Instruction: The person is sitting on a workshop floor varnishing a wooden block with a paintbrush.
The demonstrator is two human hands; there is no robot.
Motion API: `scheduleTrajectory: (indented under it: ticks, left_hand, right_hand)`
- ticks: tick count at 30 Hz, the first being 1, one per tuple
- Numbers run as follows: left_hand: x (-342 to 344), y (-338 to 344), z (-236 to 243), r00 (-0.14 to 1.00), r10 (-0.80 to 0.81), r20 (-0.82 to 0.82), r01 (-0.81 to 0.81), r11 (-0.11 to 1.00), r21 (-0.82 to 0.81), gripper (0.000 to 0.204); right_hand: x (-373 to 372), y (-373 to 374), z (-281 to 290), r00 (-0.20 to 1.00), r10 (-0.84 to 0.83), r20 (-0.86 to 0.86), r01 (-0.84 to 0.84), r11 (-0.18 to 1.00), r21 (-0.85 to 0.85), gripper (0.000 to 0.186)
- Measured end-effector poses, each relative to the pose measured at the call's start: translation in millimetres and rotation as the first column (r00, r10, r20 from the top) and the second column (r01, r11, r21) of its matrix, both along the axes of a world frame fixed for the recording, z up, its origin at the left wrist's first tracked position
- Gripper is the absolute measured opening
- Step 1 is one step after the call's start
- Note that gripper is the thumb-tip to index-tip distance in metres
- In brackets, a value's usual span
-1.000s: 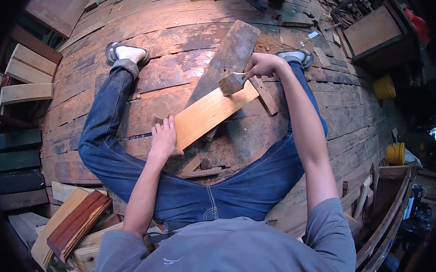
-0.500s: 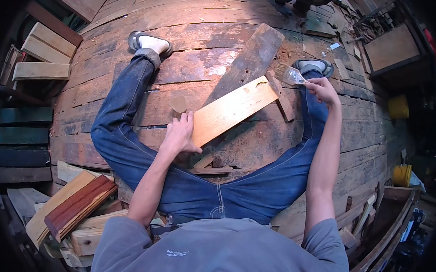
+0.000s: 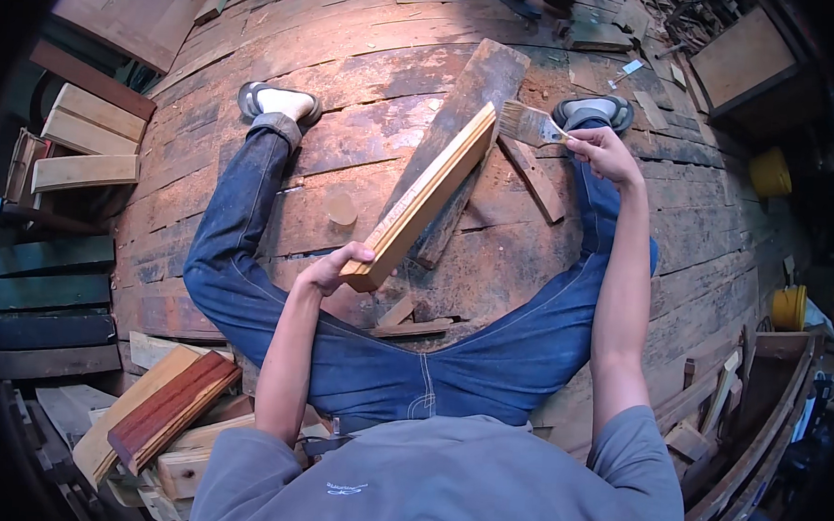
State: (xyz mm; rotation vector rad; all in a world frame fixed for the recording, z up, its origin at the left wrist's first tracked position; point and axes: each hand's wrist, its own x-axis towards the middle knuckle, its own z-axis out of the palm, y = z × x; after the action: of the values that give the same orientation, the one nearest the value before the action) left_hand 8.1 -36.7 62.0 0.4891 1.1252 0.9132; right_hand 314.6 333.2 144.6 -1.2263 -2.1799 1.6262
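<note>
1 board (image 3: 430,195) tilted edge-up above dark plank (image 3: 488,68), brush (image 3: 534,127) near its far end.
Left hand (image 3: 338,265) grips near end; right hand (image 3: 603,153) pinches brush, contact with board unclear. Brushing looks partway done; how much is coated or left, can't tell.

Your hands (image 3: 339,266) (image 3: 607,155): two
Your feet (image 3: 284,103) (image 3: 590,111): two
Brush (image 3: 530,125) you hold: one
Board (image 3: 431,201) you hold: one
Yellow buckets (image 3: 770,172) (image 3: 789,309) you see: two
Red block (image 3: 173,408) by you: one
Round disc (image 3: 341,209) before you: one
</note>
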Motion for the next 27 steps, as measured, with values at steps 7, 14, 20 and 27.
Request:
scheduleTrajectory:
  ticks: [7,14,20,27]
  left_hand:
    - [8,4,9,0.983,0.075,0.167,-0.086,0.994,0.063,0.079]
    - [5,4,8,0.972,0.056,0.228,-0.071,0.996,0.057,0.083]
    - [13,6,17,0.947,0.199,0.252,-0.211,0.977,0.019,0.083]
    - [-1,2,-4,0.958,0.113,0.265,-0.127,0.991,0.037,0.081]
  right_hand:
    - [-27,-18,-11,0.999,0.051,0.008,-0.049,0.892,0.450,0.025]
    - [-88,-120,26,0.866,-0.059,0.497,-0.407,0.495,0.768,0.016]
    - [-91,-197,60,0.856,0.119,0.504,-0.508,0.376,0.775,0.011]
    - [-71,-217,82,0.805,0.373,0.462,-0.591,0.425,0.686,0.022]
